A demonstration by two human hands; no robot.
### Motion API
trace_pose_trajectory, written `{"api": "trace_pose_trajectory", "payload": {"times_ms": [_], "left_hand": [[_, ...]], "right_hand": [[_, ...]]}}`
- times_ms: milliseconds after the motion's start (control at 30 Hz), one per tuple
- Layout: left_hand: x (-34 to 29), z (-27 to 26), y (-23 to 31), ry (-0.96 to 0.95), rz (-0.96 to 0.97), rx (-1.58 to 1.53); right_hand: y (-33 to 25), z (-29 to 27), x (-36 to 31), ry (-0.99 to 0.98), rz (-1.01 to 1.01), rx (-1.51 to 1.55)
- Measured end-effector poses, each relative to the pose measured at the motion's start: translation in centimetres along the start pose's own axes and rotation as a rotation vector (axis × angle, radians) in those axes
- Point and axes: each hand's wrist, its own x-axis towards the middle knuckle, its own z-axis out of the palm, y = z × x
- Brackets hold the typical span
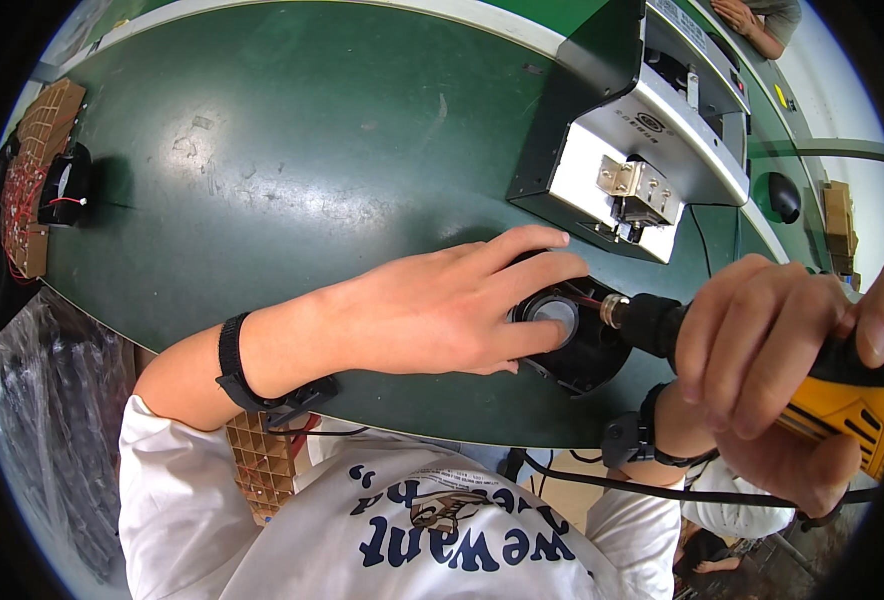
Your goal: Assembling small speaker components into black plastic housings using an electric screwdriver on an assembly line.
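Desk [292, 130] with dark green top carries the work; on its near side, toward the right, lies a black part [594, 352] with a round grey centre [550, 316]. The left hand [462, 305] grasps this part from the left, with its fingers spread and bent over it; the right hand [767, 350] is closed around a yellow and black power screwdriver [847, 412], whose metal tip [614, 309] points leftward at the black part; whether the bit sits in a screw, I cannot tell. Both wrists wear black bands, the left one [232, 362] and the right one [630, 437]; a black cable [712, 493] runs below the right forearm.

Just beyond the black part stands a silver and black machine [652, 130], with a small metal block [637, 190] on its front; to its right is a rounded black object [782, 196]. Well apart, at the left end of the desk, is a cardboard box [57, 110] with red wires [24, 215]; a black fan-like piece [66, 185] is just beside it. At the upper right, another person's hand [736, 15] is visible.
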Motion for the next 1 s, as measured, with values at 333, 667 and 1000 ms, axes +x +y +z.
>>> {"api": "trace_pose_trajectory", "payload": {"times_ms": [333,667,1000], "left_hand": [[-0.03,0.01,0.11,-0.023,-0.025,0.027],[0.06,-0.12,0.13,-0.010,-0.045,-0.003],[0.16,-0.32,0.17,-0.045,-0.058,0.034]], "right_hand": [[0.63,0.00,0.34,-0.030,-0.010,0.056],[0.24,-0.32,0.78,-0.092,0.030,-0.016],[0.73,-0.15,0.77,-0.050,-0.019,-0.041]]}}
